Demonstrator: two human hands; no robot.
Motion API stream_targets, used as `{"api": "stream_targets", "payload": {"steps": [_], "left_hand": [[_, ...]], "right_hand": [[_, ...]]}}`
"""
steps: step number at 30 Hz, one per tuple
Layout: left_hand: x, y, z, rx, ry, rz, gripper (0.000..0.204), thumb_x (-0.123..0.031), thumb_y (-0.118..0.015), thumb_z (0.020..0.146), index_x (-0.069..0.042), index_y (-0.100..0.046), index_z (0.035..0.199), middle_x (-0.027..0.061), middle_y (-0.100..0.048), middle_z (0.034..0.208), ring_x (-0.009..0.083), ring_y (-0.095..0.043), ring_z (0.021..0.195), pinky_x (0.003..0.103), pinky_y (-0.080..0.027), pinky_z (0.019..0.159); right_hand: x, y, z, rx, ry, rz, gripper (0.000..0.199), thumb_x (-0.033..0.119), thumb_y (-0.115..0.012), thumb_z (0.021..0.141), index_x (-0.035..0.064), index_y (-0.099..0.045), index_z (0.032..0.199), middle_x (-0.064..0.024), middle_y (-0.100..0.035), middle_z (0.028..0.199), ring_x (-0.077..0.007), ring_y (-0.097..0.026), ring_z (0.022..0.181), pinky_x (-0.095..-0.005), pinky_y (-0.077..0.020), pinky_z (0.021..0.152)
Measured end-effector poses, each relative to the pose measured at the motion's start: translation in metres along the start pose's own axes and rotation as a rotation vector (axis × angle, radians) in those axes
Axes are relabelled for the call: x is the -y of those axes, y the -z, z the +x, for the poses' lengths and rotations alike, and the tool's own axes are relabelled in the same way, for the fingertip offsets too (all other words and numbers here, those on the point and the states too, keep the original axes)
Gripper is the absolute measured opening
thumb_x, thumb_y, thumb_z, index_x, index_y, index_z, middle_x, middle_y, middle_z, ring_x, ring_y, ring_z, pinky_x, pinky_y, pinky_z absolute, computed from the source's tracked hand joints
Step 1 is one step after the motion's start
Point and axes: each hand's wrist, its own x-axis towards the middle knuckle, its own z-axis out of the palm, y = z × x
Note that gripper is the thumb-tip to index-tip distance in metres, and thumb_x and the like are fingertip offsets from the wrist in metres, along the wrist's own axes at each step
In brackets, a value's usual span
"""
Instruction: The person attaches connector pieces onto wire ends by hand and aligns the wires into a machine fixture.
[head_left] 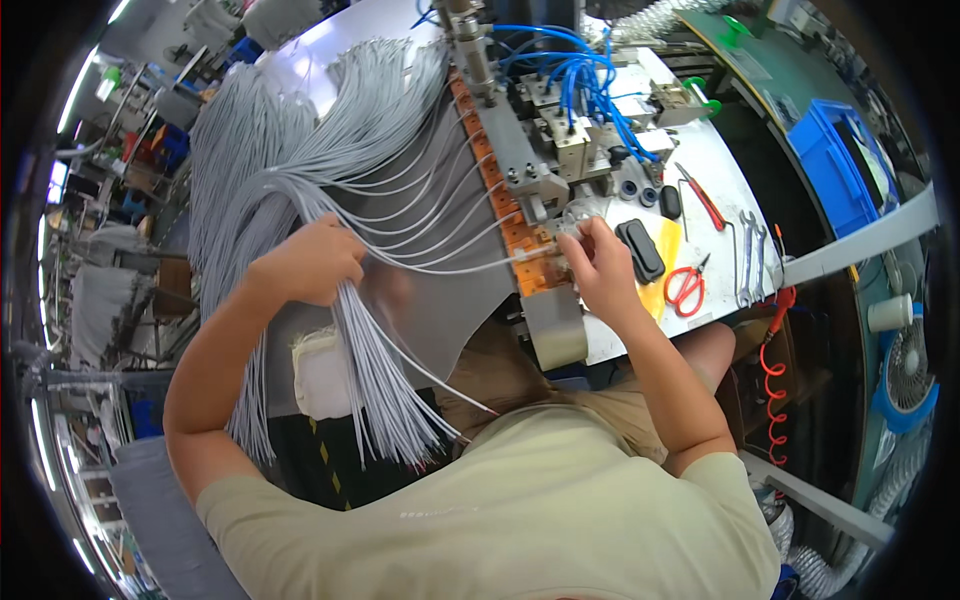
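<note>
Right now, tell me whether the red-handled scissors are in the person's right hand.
No. The red-handled scissors lie on the white bench, while the right hand works at the orange fixture strip.

Scissors (686, 287) right of fixture rail (520, 215)

Matt grey plastic-sheathed cables (300, 170), glossy blue tubing (585, 75), brushed metal fixture (520, 160), red-handled scissors (686, 287)

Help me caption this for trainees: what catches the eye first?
A big sheaf of grey cables fans across the upper left, gripped by the left hand. The right hand pinches one cable end at the orange fixture strip; blue hoses loop above.
</note>
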Motion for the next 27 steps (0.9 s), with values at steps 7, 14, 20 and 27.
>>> {"api": "stream_targets", "payload": {"steps": [7,14,20,27], "left_hand": [[-0.009,-0.014,0.012,-0.467,-0.116,0.135,0.016,-0.012,-0.073,0.064,-0.012,-0.063,0.076,0.0019,-0.054,0.07,0.0203,-0.058,0.074,0.038,-0.044,0.078],[-0.117,-0.018,0.054,-0.59,-0.299,0.145,0.019,-0.01,-0.067,0.069,-0.005,-0.064,0.087,0.0032,-0.052,0.069,0.0188,-0.058,0.067,0.034,-0.049,0.069],[-0.145,0.011,0.086,-0.561,-0.413,-0.034,0.032,-0.007,-0.068,0.07,-0.002,-0.065,0.101,0.0074,-0.06,0.076,0.0213,-0.062,0.07,0.033,-0.05,0.062],[-0.093,0.008,0.119,-0.042,0.022,-1.717,0.02,-0.012,-0.065,0.093,0.001,-0.062,0.108,0.0072,-0.069,0.086,0.0112,-0.064,0.07,0.025,-0.051,0.065]], "right_hand": [[-0.032,-0.03,0.003,-0.089,-0.216,0.383,0.025,0.017,-0.069,0.091,0.0018,-0.052,0.082,-0.0018,-0.054,0.064,-0.0096,-0.047,0.059,-0.0283,-0.0408,0.056],[-0.031,-0.018,0.016,0.025,-0.377,0.494,0.02,0.017,-0.068,0.093,0.0062,-0.054,0.083,0.0034,-0.054,0.07,-0.0037,-0.047,0.062,-0.0233,-0.0373,0.054],[-0.03,-0.017,0.016,0.042,-0.488,0.505,0.019,0.02,-0.067,0.094,0.0057,-0.057,0.086,0.0023,-0.056,0.07,-0.0049,-0.05,0.06,-0.0231,-0.0389,0.053],[-0.027,-0.017,0.014,0.065,-0.394,0.232,0.021,0.023,-0.063,0.097,0.0054,-0.057,0.087,0.0009,-0.056,0.07,-0.0061,-0.05,0.061,-0.024,-0.04,0.054]]}}
